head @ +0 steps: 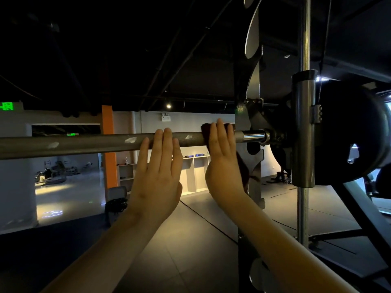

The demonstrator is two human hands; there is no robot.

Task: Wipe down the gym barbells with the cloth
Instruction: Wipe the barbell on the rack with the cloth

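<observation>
Your left hand lies flat on the barbell, fingers straight and close together, steadying it. Just beside it, your right hand presses the dark cloth against the bar with straight fingers (nothing pinched). You look mid-wipe. Pale smudges left of your left hand probably want the cloth next. Past your right hand sits the weight plate.

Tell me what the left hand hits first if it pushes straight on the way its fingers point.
Probably nothing new. The left hand lies flat against the long grey metal barbell bar, fingers pointing up over it. Past the fingertips the picture shows only open room, though depth is unclear.
</observation>
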